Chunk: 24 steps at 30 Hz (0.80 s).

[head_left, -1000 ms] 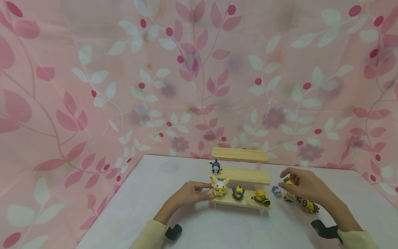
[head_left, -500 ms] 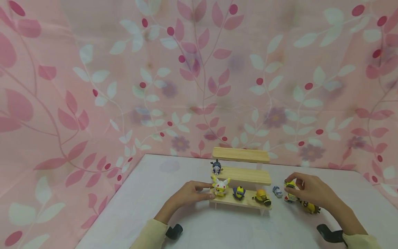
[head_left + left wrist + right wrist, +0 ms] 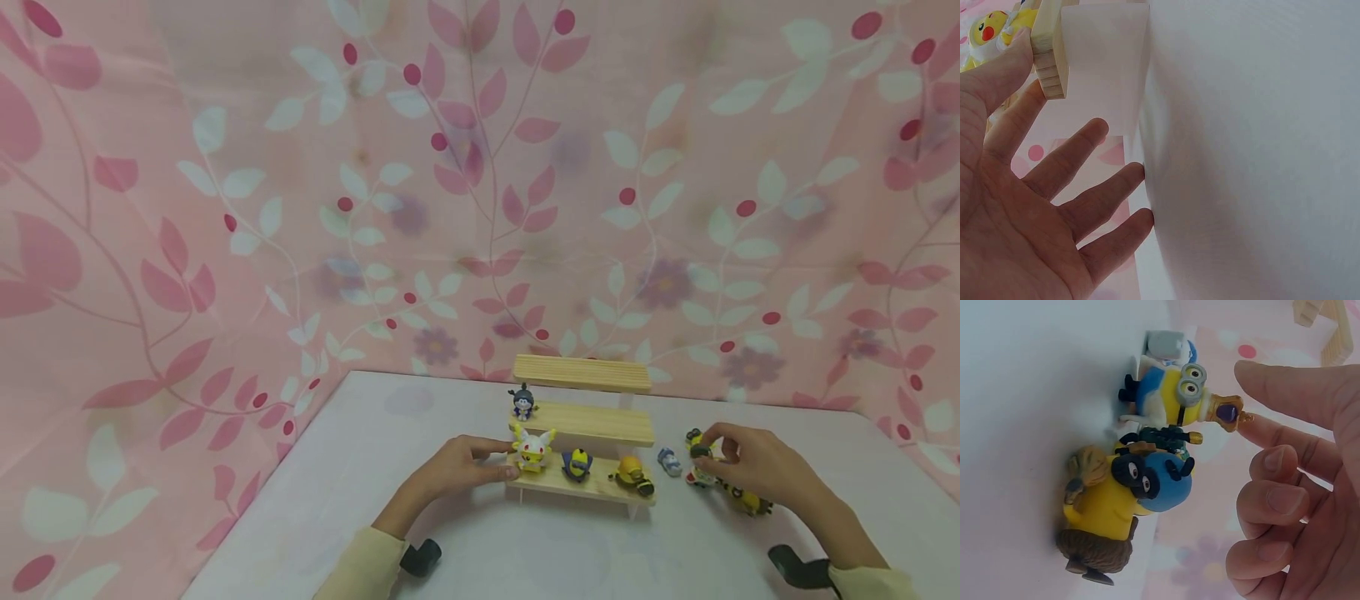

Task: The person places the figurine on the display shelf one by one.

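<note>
My left hand (image 3: 461, 462) holds the left end of the bottom board of a three-tier wooden shelf (image 3: 592, 422), thumb and index finger on opposite sides of the board (image 3: 1049, 69). The other fingers are spread. A yellow-faced figurine in a white eared hood (image 3: 531, 452) stands beside the thumb. My right hand (image 3: 757, 458) is over a group of figurines right of the shelf. Its thumb and index finger stand apart around the gold crown of a minion figurine (image 3: 1180, 394). A minion with a blue cap and brown skirt (image 3: 1107, 506) is beside it.
A winged minion (image 3: 577, 465) and a bee-like figurine (image 3: 632, 476) share the bottom tier. On the middle tier's left end stands a dark-haired figurine (image 3: 522, 402). A small grey-blue figurine (image 3: 669, 462) lies between shelf and group. Floral cloth (image 3: 480, 208) hangs behind the white table (image 3: 315, 500).
My right hand first shifts slightly right, then settles down closer over the figurines. My left hand keeps its place at the shelf. The view shifts slightly.
</note>
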Available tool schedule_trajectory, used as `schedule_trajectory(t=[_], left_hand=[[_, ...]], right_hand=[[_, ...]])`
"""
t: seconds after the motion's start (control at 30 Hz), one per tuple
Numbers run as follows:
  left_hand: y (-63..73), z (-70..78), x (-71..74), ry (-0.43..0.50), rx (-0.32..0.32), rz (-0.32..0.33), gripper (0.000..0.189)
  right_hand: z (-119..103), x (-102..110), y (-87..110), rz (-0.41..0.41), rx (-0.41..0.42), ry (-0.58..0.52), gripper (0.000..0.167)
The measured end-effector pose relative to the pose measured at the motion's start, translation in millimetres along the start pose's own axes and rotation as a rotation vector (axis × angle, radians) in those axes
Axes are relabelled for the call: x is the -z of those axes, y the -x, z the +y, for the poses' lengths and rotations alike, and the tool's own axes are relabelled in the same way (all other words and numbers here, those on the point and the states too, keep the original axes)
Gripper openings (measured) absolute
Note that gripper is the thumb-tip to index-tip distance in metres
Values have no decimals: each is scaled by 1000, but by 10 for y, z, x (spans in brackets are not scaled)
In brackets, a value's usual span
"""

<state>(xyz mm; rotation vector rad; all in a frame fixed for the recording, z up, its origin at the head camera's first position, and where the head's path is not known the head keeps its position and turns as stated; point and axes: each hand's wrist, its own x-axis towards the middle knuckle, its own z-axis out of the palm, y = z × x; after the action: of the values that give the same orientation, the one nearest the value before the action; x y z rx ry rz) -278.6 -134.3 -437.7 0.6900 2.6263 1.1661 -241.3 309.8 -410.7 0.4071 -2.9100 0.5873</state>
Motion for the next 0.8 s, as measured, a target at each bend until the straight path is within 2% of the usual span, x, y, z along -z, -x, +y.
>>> schedule_trajectory(t=[0.37,0.8], left_hand=[[6,-3,-1,12,-2,-2,48],[6,13,8,13,-11,-3,48]], right_hand=[[38,-22,18,-46,-59,19,30],[44,-26,34,-32,-45,-2,26]])
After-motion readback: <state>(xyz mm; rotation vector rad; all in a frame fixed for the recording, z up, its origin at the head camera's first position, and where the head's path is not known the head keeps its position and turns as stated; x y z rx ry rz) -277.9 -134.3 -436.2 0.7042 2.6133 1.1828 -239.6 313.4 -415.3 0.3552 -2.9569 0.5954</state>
